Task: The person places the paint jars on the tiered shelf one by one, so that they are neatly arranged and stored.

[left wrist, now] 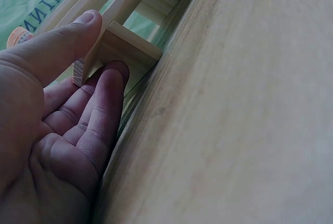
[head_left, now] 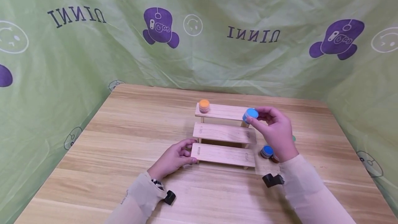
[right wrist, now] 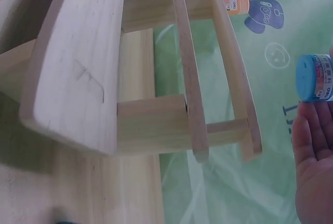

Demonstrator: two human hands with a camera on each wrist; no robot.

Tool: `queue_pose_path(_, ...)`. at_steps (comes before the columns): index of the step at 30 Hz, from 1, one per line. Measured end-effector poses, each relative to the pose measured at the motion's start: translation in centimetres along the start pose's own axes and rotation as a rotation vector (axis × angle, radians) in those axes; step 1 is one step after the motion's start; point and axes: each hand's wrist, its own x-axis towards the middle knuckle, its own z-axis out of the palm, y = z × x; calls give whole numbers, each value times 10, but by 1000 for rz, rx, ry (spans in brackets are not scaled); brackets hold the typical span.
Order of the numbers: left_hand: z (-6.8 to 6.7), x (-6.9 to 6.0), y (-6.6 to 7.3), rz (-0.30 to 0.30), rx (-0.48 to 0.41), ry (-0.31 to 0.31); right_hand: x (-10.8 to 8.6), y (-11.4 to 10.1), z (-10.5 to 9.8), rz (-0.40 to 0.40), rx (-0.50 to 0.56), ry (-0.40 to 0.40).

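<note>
A three-tier wooden stand [head_left: 224,133] sits on the table, an orange-lidded jar [head_left: 204,106] at the left end of its top tier. My right hand [head_left: 276,130] pinches a light-blue-lidded jar [head_left: 250,114] by the top tier's right end. In the right wrist view that jar [right wrist: 315,77] shows a printed label, fingers beside it. My left hand [head_left: 172,157] holds the left end of the lowest tier; in the left wrist view its thumb lies near the board's edge and the fingers [left wrist: 104,104] are at the wooden support [left wrist: 127,52].
Right of the stand, a darker blue-lidded jar [head_left: 266,151] stands on the table [head_left: 140,120], a brown one [head_left: 275,158] partly hidden beside it. Something green [head_left: 293,138] shows behind my right hand. A green printed cloth [head_left: 192,61] hangs behind the table.
</note>
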Motion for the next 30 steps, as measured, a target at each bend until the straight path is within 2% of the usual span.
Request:
queue_pose_path(11,0,-1,0,9,-1,2,13,0,14,-14,-93,-83)
queue_pose_path(16,1,-1,1,6,5,5,17,2,23,22,-109,-111)
queue_pose_path(20,1,-1,0,-4,14,0,19,2,30,45,-122,-123)
queue_pose_path(26,0,0,-2,-13,17,4,23,3,37,11,-187,-129)
queue_pose_path(30,0,-1,-2,-14,17,3,26,2,39,22,-227,-139)
